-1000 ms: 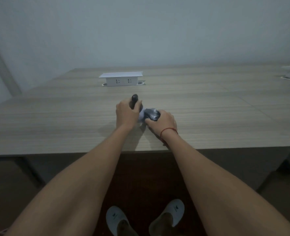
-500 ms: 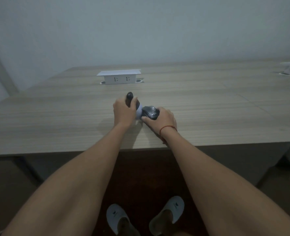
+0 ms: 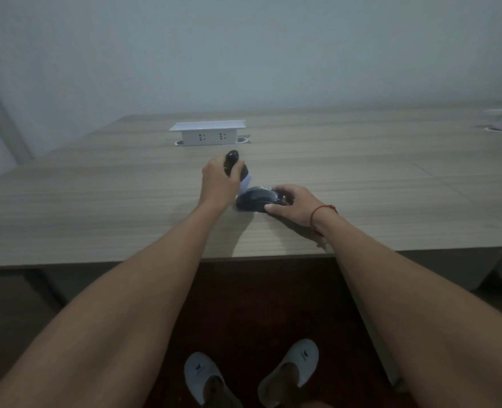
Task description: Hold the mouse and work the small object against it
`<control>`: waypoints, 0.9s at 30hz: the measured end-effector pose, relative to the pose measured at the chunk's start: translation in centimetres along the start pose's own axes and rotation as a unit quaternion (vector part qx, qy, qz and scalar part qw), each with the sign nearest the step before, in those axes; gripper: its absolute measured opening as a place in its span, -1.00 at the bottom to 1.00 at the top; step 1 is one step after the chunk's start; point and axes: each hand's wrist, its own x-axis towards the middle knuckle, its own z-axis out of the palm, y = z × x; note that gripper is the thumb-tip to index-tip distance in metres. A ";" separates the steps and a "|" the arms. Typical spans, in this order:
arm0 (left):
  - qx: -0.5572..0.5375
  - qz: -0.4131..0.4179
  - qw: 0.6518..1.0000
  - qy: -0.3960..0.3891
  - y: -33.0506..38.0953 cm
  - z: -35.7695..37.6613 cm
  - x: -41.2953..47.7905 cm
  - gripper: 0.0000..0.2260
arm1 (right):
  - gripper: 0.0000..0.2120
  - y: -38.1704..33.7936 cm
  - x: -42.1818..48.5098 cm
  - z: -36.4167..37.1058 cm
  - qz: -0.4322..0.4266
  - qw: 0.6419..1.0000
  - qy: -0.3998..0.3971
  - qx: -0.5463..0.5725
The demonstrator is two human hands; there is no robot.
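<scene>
Left hand [image 3: 219,184] is gripping a dark handle [image 3: 231,160], fingers curled round it. Right hand [image 3: 295,203] is pinching the black mouse [image 3: 257,200], w/ thumb & fingers along its sides. Vs earlier: hands are separating, and the mouse is now lying flat on the surface [image 3: 96,207], further right, near the front edge.

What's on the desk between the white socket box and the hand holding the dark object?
Nothing: in the head view, only bare desk lies between the socket box and the left hand gripping the dark object.

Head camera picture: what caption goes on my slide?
Left hand grips a dark handle; right hand holds a black mouse.
</scene>
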 end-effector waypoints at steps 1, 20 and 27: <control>0.003 -0.001 1.000 -0.020 0.3 0.3 -0.1 -0.78 | -0.48 0.0 0.0 0.0 0.002 1.000 -0.005 0.002; 0.061 -0.001 0.997 -0.054 -1.3 -0.1 -0.9 -0.80 | -0.55 -0.1 -0.1 -0.2 0.015 1.000 0.017 -0.006; 0.066 0.015 0.995 -0.070 -0.5 0.0 -1.0 -0.77 | -0.47 -1.0 -0.7 -0.4 0.081 0.996 0.035 0.013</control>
